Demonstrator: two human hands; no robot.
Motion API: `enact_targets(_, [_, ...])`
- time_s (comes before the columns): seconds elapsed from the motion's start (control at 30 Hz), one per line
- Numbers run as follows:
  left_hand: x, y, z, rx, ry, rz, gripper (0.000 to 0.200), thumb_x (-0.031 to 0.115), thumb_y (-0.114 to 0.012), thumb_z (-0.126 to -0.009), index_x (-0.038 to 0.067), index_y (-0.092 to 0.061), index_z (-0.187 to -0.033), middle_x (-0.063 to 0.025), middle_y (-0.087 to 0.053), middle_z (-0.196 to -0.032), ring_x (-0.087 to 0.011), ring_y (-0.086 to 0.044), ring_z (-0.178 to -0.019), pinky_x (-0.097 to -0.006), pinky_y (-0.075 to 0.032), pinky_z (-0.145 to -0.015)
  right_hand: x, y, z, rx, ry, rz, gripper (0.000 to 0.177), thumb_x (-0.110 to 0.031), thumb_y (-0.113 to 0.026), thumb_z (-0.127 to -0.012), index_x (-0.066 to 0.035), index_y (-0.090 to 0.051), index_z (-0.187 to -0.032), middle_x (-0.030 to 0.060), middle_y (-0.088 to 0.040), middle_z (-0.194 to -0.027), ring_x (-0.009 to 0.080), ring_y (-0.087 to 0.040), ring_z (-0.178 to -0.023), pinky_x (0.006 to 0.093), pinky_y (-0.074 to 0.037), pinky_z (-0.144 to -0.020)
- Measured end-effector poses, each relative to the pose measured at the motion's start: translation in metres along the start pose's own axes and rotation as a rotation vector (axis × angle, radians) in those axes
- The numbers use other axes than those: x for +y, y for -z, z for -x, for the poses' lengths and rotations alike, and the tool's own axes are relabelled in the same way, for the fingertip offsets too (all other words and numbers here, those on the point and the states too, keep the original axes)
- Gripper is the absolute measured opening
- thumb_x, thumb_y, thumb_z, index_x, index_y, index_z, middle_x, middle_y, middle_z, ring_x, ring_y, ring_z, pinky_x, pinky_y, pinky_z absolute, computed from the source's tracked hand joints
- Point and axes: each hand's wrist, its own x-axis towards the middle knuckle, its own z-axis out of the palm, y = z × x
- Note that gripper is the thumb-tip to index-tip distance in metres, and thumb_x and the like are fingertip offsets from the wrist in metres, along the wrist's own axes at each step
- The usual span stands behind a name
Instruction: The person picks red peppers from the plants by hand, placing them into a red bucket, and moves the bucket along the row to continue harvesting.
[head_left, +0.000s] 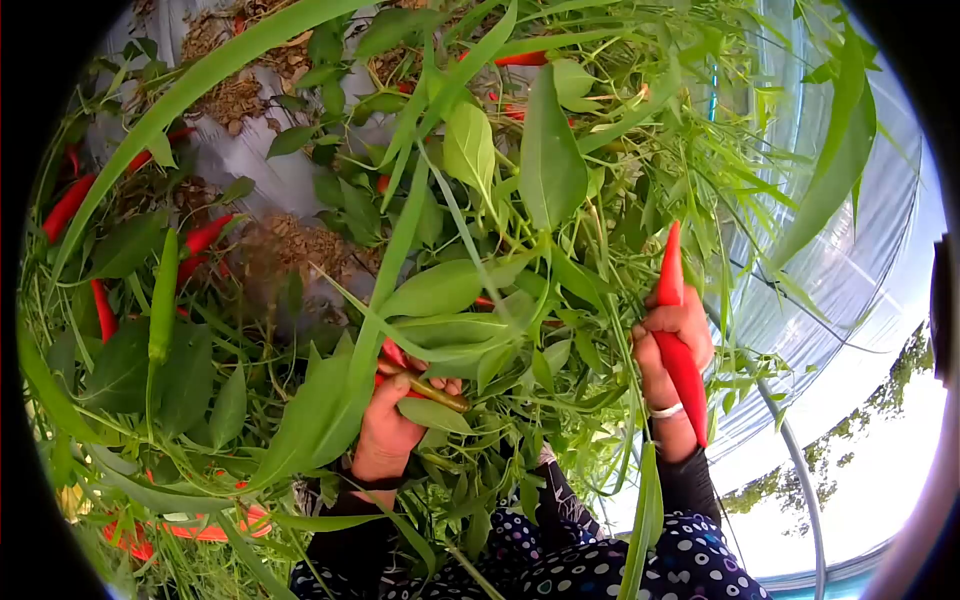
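Among the leaves, my left hand (388, 432) is closed around chili peppers: a brownish-green chili pepper (437, 392) sticks out past the fingers, with red showing just behind it. Leaves hide part of these fingers. My right hand (690, 322), raised at the right side of the plants, has its fingers wrapped around red chili peppers. One red tip (671, 262) points up above the fist, while a long red chili pepper (684, 388) hangs down across the wrist. A broad green leaf (550, 155) stands between and above the two hands.
Red chili peppers (68, 208) and a long green chili pepper (163, 300) hang at the left. Grey ground sheeting (225, 160) with dry brown debris lies behind. Long grass blades (385, 270) cross in front. Clear plastic sheeting (850, 270) and a curved pipe (800, 460) border the right.
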Motion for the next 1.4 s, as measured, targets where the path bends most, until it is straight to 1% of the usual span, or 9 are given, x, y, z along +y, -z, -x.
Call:
enact_targets(0.13, [-0.005,0.006,-0.010,-0.140,-0.067,0.126,0.031,0.030,-0.056,-0.079,0.009,-0.047,-0.099,-0.0076,-0.052,-0.086,-0.0243,-0.051,-0.083,-0.0401,-0.039,-0.085,-0.026,0.046,0.014,0.069,-0.048,-0.172,0.021,-0.020,-0.064,-0.068,-0.007,-0.049,-0.074,0.0151,-0.053,-0.081,0.0235,-0.052,-0.076,0.0353,-0.045,-0.069])
enact_targets(0.3, [0.003,-0.006,-0.005,-0.117,-0.108,0.103,0.026,0.026,-0.057,-0.081,0.009,-0.048,-0.099,-0.0079,-0.052,-0.088,-0.0231,-0.051,-0.084,-0.0379,-0.040,-0.083,-0.098,0.035,0.033,-0.387,-0.176,-0.673,0.061,-0.009,-0.068,-0.063,-0.005,-0.041,-0.117,0.0193,-0.059,-0.089,0.0303,-0.060,-0.078,0.0379,-0.048,-0.070])
enact_targets(0.43, [0.018,-0.020,0.011,-0.147,-0.176,-0.082,0.058,0.035,-0.068,-0.074,0.005,-0.042,-0.116,-0.0097,-0.051,-0.110,-0.0230,-0.051,-0.105,-0.0377,-0.040,-0.094,-0.116,-0.048,0.003,-0.744,-0.294,-0.187,0.070,-0.010,-0.065,-0.061,-0.001,-0.037,-0.125,0.0187,-0.058,-0.099,0.0319,-0.059,-0.081,0.0367,-0.046,-0.073])
enact_targets(0.53, [0.011,-0.003,0.005,-0.149,-0.178,-0.093,0.082,0.035,-0.073,-0.067,0.004,-0.030,-0.130,-0.0116,-0.042,-0.127,-0.0240,-0.042,-0.118,-0.0377,-0.035,-0.100,-0.100,-0.109,0.023,-0.600,-0.096,0.020,0.067,-0.010,-0.065,-0.062,0.002,-0.039,-0.122,0.0180,-0.055,-0.107,0.0342,-0.055,-0.096,0.0371,-0.044,-0.081])
enact_targets(0.73, [0.021,-0.004,0.017,0.037,-0.148,-0.162,0.070,0.025,-0.060,-0.074,0.003,-0.029,-0.133,-0.0117,-0.037,-0.132,-0.0261,-0.038,-0.123,-0.0415,-0.032,-0.102,-0.125,-0.121,0.027,-0.945,0.024,0.434,0.085,-0.034,-0.065,-0.069,-0.002,-0.021,-0.135,0.0176,-0.017,-0.140,0.0411,-0.012,-0.130,0.0693,-0.024,-0.088])
enact_targets(0.9, [0.026,-0.005,0.020,0.002,-0.206,0.079,0.061,0.028,-0.055,-0.078,0.004,-0.034,-0.131,-0.0123,-0.040,-0.131,-0.0264,-0.042,-0.119,-0.0424,-0.035,-0.100,-0.130,-0.118,0.018,-0.919,0.177,0.311,0.081,-0.032,-0.066,-0.070,-0.002,-0.025,-0.133,0.0159,-0.027,-0.136,0.0399,-0.017,-0.128,0.0653,-0.029,-0.089])
enact_targets(1.1, [0.025,0.017,0.013,-0.249,-0.240,0.240,0.050,0.027,-0.062,-0.077,0.003,-0.047,-0.117,-0.0115,-0.056,-0.102,-0.0275,-0.052,-0.100,-0.0413,-0.043,-0.089,-0.100,-0.078,-0.099,-0.441,0.082,-0.108,0.025,0.003,-0.051,-0.078,0.003,-0.056,-0.102,0.0122,-0.061,-0.095,0.0182,-0.062,-0.085,0.0250,-0.048,-0.072])
enact_targets(1.23, [0.022,0.020,0.015,-0.223,-0.163,0.272,0.048,0.027,-0.065,-0.076,0.004,-0.049,-0.114,-0.0113,-0.055,-0.096,-0.0295,-0.052,-0.094,-0.0414,-0.046,-0.082,-0.024,-0.088,-0.222,-0.070,0.451,0.596,0.022,-0.010,-0.049,-0.080,-0.006,-0.063,-0.097,0.0156,-0.063,-0.089,0.0277,-0.062,-0.079,0.0356,-0.049,-0.074])
enact_targets(1.4, [0.022,0.027,0.013,-0.265,-0.073,0.261,0.047,0.027,-0.064,-0.076,0.006,-0.048,-0.115,-0.0118,-0.054,-0.097,-0.0311,-0.052,-0.097,-0.0427,-0.048,-0.082,0.044,-0.114,-0.260,-0.561,0.104,1.054,0.036,-0.021,-0.060,-0.076,-0.008,-0.057,-0.110,0.0166,-0.059,-0.105,0.0327,-0.056,-0.098,0.0420,-0.046,-0.083])
